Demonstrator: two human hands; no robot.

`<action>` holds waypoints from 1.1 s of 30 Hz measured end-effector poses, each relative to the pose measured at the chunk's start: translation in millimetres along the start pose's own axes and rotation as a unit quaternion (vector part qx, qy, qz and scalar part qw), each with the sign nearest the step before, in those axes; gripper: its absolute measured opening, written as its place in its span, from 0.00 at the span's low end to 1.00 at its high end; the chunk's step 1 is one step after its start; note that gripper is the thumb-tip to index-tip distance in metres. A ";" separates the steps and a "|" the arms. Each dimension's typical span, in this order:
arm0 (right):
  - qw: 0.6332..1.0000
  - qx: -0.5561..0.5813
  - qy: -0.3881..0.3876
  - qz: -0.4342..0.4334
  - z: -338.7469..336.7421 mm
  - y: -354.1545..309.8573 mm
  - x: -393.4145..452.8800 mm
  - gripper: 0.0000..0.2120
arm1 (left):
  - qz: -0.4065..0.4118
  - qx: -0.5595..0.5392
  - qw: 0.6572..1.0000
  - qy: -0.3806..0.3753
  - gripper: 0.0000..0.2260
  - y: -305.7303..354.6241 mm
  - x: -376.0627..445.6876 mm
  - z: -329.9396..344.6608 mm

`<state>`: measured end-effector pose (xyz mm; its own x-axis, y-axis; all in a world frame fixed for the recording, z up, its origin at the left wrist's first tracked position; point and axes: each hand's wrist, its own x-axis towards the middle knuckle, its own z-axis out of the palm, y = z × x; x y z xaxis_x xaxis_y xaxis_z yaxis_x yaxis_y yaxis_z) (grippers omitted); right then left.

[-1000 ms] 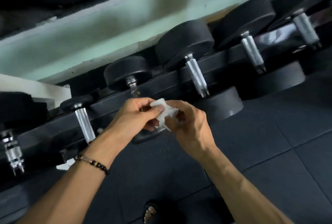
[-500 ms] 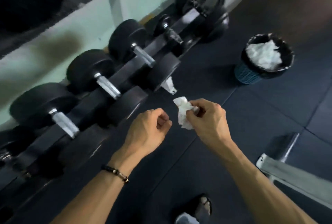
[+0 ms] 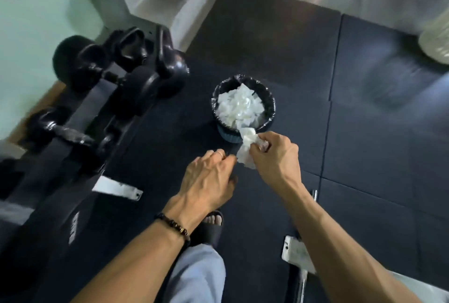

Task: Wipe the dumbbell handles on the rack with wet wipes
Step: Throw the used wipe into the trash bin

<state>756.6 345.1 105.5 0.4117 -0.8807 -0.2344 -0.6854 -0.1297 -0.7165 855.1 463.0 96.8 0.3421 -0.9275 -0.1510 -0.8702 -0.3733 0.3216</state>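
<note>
One crumpled white wet wipe (image 3: 247, 149)

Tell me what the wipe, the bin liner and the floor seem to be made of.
Wipe: soft white nonwoven or tissue-like sheet, matte; it crumples and droops from the right hand.
Bin liner: thin black plastic film, slightly glossy, bunched and wrinkled over the rim.
Floor: dark matte tiles with visible seams, probably rubber gym matting, though the look alone leaves that open.
</note>
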 end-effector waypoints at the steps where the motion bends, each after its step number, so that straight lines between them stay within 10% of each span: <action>1: 1.000 0.000 0.013 0.008 -0.2 6.3 30.2 0.06 | 0.018 0.004 1.000 0.002 0.09 -0.3 31.6 6.8; 14: 0.997 -0.063 -0.025 0.040 74.8 42.5 276.3 0.24 | 0.068 0.042 0.993 -0.083 0.17 -71.5 230.5 96.6; 33: 0.970 -0.238 0.033 0.035 -149.8 148.3 -9.0 0.18 | 0.204 -0.038 0.968 -0.142 0.16 145.4 83.7 93.0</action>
<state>561.3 265.5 99.7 0.3244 -0.9206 -0.2176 -0.9168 -0.2493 -0.3119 724.3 333.0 44.0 -0.1454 -0.9588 -0.2439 -0.8798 0.0126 0.4752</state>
